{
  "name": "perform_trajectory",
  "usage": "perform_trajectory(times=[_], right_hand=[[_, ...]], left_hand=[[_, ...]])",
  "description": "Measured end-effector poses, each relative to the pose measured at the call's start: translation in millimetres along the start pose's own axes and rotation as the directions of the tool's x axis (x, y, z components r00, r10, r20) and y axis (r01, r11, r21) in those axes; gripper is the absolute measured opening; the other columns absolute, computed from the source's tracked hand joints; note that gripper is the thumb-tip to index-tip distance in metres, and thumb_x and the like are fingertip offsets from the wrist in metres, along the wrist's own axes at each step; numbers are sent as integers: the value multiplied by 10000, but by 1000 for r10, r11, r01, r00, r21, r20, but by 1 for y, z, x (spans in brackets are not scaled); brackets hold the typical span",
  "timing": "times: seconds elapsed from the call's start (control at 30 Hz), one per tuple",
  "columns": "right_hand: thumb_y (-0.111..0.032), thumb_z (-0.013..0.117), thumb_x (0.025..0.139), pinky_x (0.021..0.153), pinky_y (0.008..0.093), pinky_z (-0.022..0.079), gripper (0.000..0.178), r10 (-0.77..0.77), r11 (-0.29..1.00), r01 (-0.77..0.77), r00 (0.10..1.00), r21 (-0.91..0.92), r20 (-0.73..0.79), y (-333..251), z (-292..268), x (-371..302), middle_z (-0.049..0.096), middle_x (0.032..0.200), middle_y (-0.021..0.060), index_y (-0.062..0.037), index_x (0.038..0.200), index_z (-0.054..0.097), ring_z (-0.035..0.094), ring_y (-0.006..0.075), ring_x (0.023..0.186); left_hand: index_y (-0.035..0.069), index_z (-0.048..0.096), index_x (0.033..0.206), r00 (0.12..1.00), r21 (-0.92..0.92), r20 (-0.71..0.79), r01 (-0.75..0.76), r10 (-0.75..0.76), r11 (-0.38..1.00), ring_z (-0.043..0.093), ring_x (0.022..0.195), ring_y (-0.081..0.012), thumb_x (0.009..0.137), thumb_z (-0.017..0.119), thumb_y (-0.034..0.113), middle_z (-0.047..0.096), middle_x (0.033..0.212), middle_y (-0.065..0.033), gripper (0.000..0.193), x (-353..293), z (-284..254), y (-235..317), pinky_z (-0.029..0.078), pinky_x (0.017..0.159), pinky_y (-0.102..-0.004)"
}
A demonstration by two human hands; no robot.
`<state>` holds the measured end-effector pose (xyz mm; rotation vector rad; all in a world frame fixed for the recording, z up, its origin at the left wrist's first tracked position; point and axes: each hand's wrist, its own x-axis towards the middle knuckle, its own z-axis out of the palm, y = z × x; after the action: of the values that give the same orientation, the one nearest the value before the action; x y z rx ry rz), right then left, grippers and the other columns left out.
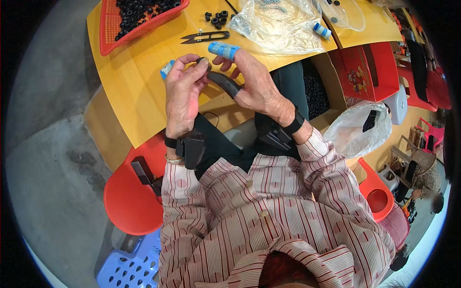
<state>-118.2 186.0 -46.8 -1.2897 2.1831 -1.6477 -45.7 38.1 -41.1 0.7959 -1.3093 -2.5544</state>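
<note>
Above the near edge of the yellow table, my left hand (185,91) pinches a small black piece (203,61) between thumb and fingers; most of it is hidden. Blue wrapping covers one of its fingertips. My right hand (257,84) is close on the right, its thumb in a black cover (223,84) pointing at the piece. Its blue-wrapped index finger (224,50) is held out, apart from the thumb, and the other fingers are loosely bent. I see nothing held in it. Just beyond the hands lie black thread snips (205,37).
A red basket (108,36) of small black parts stands far left. Several loose black parts (219,19) lie near a clear plastic bag (283,29) and a blue roll (321,31). Right of my legs are a carton of black parts (314,93), a red box (353,72) and a white bag (353,134).
</note>
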Motion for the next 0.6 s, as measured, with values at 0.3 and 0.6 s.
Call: perform_trajectory(times=[0.3,0.6], right_hand=[[-25,651,712,691,337,503,433,74,995,-79,995,67,65,-3,2,-7,557,911,111,-51,1113,490,571,268,864],[-68,666,747,653,297,521,460,94,986,-103,993,133,74,-1,2,-9,541,883,95,-54,1167,477,581,231,829]], left_hand=[[26,500,1002,997,52,-26,-72,73,996,546,738,-103,805,627,44,583,818,-53,236,-8,-2,-9,428,664,-228],[19,511,967,989,104,-55,-132,138,986,510,699,-71,801,636,55,551,776,-16,211,-7,1,-19,379,628,-198]])
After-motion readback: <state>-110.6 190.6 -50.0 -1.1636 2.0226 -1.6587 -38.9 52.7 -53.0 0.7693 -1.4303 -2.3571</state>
